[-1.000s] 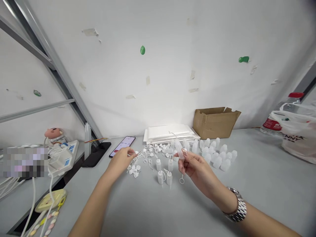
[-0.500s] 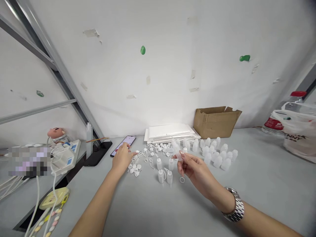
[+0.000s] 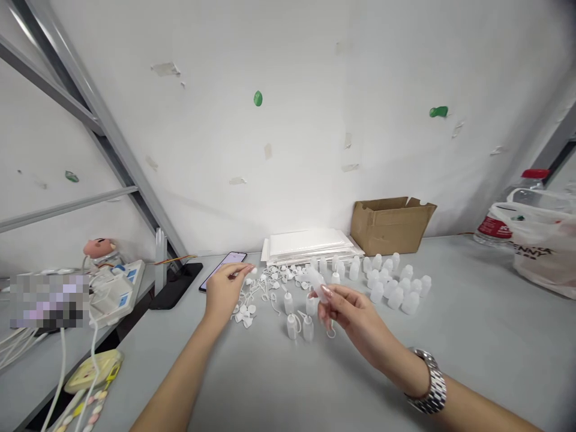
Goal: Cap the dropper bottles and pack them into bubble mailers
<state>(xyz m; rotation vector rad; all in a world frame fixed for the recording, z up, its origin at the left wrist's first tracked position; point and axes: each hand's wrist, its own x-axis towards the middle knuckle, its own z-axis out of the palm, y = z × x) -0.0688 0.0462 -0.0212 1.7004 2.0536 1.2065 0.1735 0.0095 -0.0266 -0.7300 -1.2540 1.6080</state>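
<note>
My left hand [image 3: 225,291] is pinched closed on a small white cap [image 3: 254,271], held just above the pile of white caps with cords [image 3: 244,313]. Between the thumb and fingers of my right hand [image 3: 344,306] is a translucent plastic bottle [image 3: 317,281], tilted with its upper end to the left. Several small bottles with caps and loops, such as this capped bottle [image 3: 292,327], stand upright left of that hand. To its right is a group of bottles without caps [image 3: 396,297].
A phone [image 3: 219,268] lies behind my left hand. Flat white packs [image 3: 310,241] and a cardboard box [image 3: 390,228] stand against the wall. At the right are a plastic bag [image 3: 542,246] and a large water bottle [image 3: 492,228]; a power strip [image 3: 128,294] is at the left.
My left hand has risen slightly from over the phone and caps, and now has a cap between its fingertips. My right hand still holds its bottle, shifted slightly left.
</note>
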